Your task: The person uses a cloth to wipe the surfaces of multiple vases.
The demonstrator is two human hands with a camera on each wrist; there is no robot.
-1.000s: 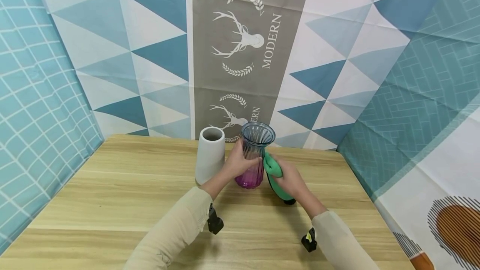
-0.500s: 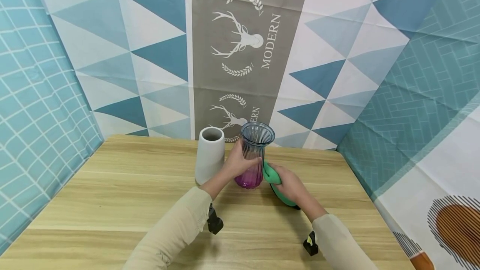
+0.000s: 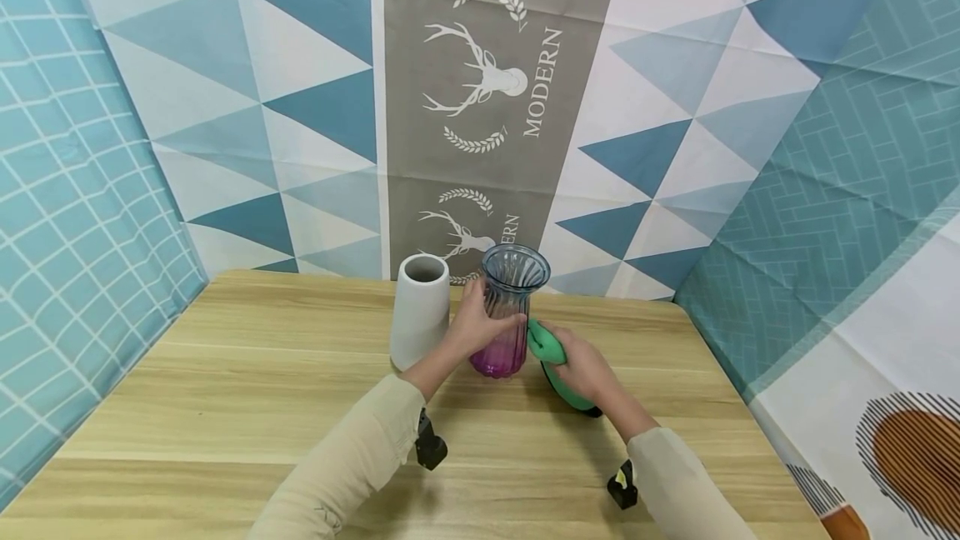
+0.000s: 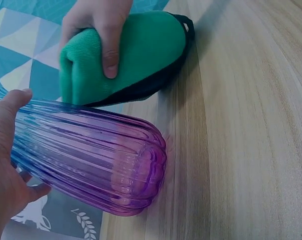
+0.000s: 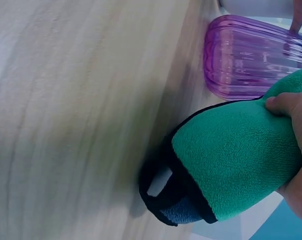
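A ribbed glass vase (image 3: 504,355), blue at its flared rim and purple at the base, stands upright near the back of the table. My left hand (image 3: 472,325) holds it below the rim, thumb in front and fingers behind, as the left wrist view also shows around the glass (image 4: 95,155). A folded green cleaning cloth (image 5: 236,150) with black edging and a black loop hangs from my right hand (image 3: 585,367). Thumb and fingers pinch it, and its folded end lies at the vase's right side. In the left wrist view the cloth (image 4: 151,47) overlaps the vase's edge.
A white vase (image 3: 420,323) stands close to the left of the glass one, beside my left forearm. Both rest on a wood-grain table (image 3: 225,407). Behind the table hangs a patterned cloth (image 3: 322,107), with blue tiled-print sheets at both sides.
My right hand and the green cloth have slid down along the vase's right side, then risen very slightly. The left hand and both vases have stayed in place.
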